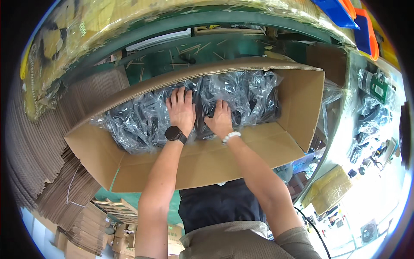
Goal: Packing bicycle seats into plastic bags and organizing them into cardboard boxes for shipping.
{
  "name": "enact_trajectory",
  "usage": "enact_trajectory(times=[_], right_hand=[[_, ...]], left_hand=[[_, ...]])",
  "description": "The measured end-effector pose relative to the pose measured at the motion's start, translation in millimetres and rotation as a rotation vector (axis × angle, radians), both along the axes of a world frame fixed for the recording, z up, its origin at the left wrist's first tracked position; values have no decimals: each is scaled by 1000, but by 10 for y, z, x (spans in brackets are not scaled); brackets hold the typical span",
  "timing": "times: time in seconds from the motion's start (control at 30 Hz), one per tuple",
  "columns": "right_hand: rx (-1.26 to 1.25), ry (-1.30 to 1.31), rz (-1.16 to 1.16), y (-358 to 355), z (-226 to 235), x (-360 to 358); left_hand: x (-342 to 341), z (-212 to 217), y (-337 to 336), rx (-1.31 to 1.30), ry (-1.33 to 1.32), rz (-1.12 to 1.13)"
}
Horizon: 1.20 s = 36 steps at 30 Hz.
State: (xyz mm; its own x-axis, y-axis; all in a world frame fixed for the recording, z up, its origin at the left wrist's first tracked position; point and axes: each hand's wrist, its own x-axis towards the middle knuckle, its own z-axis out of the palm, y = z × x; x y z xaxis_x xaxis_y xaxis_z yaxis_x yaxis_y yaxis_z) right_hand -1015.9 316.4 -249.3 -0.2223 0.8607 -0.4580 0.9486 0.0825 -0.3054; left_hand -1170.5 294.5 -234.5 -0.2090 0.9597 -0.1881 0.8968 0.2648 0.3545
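Observation:
A long cardboard box [207,160] stands open in front of me. Inside it lie several dark items in clear plastic bags [144,116], side by side along its length. My left hand [181,111], below a dark wristwatch, rests with fingers spread on the bagged items near the middle. Just to its right, my right hand [221,119], with a pale bead bracelet at the wrist, presses on another clear plastic bag [241,97]; its fingers are bent but apart. Neither hand grips anything that I can see. What the bags contain is hard to make out.
Stacks of flat cardboard [39,129] stand at the left. A green shelf frame [172,26] with a plastic-wrapped ledge runs across the back, with blue and orange tools [366,30] at far right. More bagged goods [371,112] lie on the right. A wooden pallet [116,209] sits lower left.

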Motion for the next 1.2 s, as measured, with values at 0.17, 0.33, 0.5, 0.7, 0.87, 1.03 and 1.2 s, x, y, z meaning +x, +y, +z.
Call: enact_trajectory(times=[0.17,0.33,0.5,0.7,0.87,1.03,1.2], right_hand=[[372,230,-229,492,409,345],[98,-48,-319,754,122,458],[81,14,-323,999,69,473],[132,227,-205,911,570,728],[107,-58,-372,1128,416,1406],[-59,-166,-131,1149,-53,1626],[-168,-284,82,1029,6,1394]], left_hand=[[404,294,-203,-14,-128,-17],[996,124,-316,-198,-238,2],[1006,145,-417,-278,-199,-126],[579,522,-446,8,-219,161],[-17,449,-516,-8,118,227],[52,161,-461,-194,79,102],[74,149,-482,-150,39,179]])
